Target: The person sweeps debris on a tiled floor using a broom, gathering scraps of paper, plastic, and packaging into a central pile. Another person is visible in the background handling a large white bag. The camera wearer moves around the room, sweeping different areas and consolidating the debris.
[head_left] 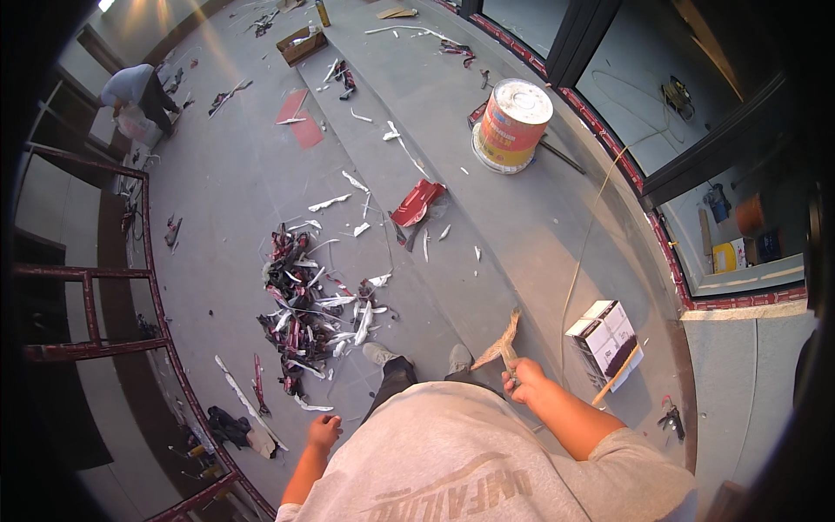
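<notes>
My right hand is closed round the grip of a short straw hand broom. Its tan, fanned bristles point away from me, just right of my right shoe. On the left side my left hand hangs beside my body with its fingers curled in, and nothing shows in it. A long heap of crumpled dark red, black and white strips lies on the floor ahead of that hand. Beyond my shoes, a bent red dustpan-like piece rests among white scraps.
To the right, a white carton has a dark-bristled brush against it. A large paint bucket stands farther off, near the window frames. A low step edge crosses the floor. At far left a person bends over a white sack.
</notes>
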A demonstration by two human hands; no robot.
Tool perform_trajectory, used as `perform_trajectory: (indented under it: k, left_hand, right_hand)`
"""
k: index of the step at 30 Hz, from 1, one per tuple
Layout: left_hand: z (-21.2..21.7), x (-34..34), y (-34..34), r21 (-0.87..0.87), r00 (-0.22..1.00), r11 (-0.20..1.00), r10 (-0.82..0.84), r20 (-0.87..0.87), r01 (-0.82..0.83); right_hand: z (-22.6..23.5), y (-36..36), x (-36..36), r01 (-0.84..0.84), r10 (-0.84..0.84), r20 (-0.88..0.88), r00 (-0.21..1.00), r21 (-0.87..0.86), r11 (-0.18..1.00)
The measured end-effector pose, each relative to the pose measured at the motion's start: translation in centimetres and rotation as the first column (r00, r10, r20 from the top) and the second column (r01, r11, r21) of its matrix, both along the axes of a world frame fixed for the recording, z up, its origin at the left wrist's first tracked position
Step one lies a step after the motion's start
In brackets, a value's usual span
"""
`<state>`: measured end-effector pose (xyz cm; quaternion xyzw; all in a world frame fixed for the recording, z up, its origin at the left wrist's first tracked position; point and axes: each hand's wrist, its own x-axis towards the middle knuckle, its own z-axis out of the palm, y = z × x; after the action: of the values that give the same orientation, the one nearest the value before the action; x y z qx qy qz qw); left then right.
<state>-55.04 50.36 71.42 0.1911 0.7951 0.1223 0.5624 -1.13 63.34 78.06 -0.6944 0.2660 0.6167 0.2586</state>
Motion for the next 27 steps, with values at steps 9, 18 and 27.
perform_trajectory:
  k: [9, 18, 27]
  left_hand:
    - [-0.9, -12.1, 5.1, 0.013, 0.994, 0.994, 0.111, 0.0, -0.111]
    - [0.5, -23.2, 9.1, 0.11, 0.94, 0.934, 0.335, 0.061, -0.34]
    - [-6.1, -25.3, 1.8, -0.114, 0.884, 0.881, 0.467, 0.038, -0.46]
  right_hand:
    - [-4.0, 30.1, -22.6, -0.015, 0.011, 0.022, 1.0, 0.218, 0.976]
    - [-7.1, 41.9, -31.0, -0.637, 0.615, 0.209, 0.76, 0.429, 0.641]
    - [8.6, 36.6, -24.2, -0.842, 0.535, 0.674, 0.509, 0.259, 0.474]
